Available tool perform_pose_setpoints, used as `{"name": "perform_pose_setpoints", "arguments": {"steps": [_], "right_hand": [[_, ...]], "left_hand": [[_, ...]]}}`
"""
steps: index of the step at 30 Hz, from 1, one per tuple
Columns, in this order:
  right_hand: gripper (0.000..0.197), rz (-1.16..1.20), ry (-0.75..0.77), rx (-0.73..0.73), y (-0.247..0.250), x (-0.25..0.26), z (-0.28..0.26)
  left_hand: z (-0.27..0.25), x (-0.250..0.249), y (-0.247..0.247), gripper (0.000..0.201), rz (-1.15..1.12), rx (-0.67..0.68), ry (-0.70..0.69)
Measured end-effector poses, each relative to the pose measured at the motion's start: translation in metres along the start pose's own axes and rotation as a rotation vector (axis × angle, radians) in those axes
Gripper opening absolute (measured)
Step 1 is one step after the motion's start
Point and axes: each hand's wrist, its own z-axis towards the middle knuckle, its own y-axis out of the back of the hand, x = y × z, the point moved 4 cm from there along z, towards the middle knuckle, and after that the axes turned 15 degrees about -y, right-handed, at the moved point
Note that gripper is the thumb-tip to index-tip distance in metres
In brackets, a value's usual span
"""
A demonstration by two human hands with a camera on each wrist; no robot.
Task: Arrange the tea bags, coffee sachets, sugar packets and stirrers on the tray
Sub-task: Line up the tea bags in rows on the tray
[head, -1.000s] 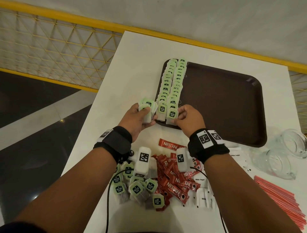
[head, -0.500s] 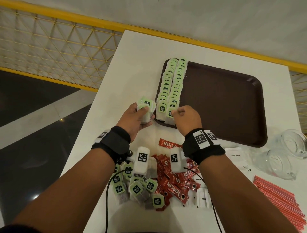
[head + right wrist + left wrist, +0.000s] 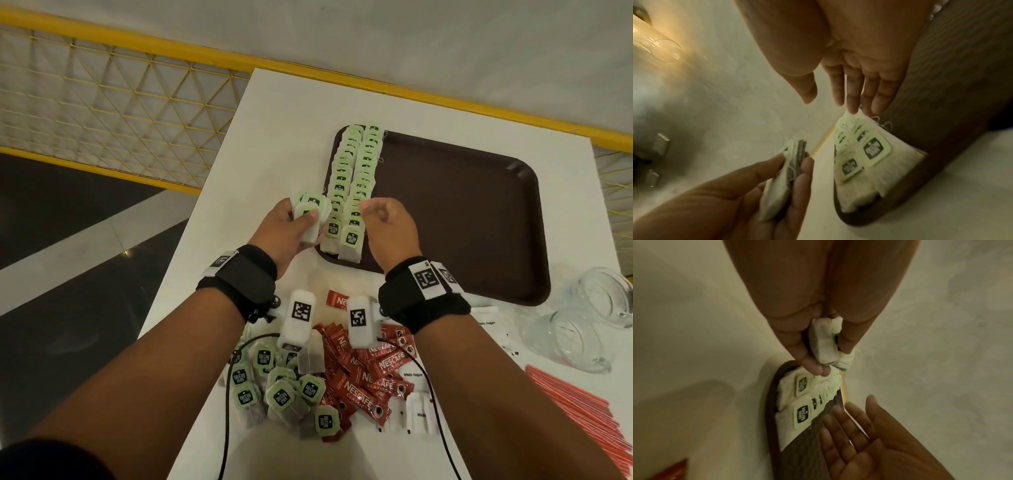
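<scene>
While the left hand (image 3: pixel 291 228) grips a tea-bag stack (image 3: pixel 310 214), the right hand (image 3: pixel 387 228) hovers loose-fingered, empty.

We cannot count the tea bags (image 3: pixel 310 214) bunched in the left hand (image 3: pixel 284 229), the stirrers (image 3: pixel 589 411) run off the frame's right edge, and our forearms hide part of the loose pile.
</scene>
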Motion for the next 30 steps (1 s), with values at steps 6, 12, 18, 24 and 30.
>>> {"name": "perform_pose_setpoints", "arguments": {"steps": [6,12,18,24,30], "right_hand": [[0.02,0.001,0.099,0.283,-0.01,0.022,-0.006],[0.017,0.129,0.062,0.21,-0.001,0.033,0.014],[0.025,0.215,0.011,0.121,0.007,0.037,0.042],[0.011,0.243,0.037,0.145,0.016,0.04,0.065],[0.003,0.236,0.008,0.167,0.032,0.046,0.102]], "left_hand": [[0.024,-0.022,-0.022,0.026,0.016,0.003,-0.112],[0.044,-0.035,-0.054,0.014,-0.002,0.088,-0.162],[0.067,-0.032,-0.069,0.023,-0.075,0.058,-0.062],[0.09,-0.023,-0.065,0.019,-0.071,0.109,-0.071],[0.117,-0.021,-0.058,0.025,-0.053,0.046,-0.113]]}}
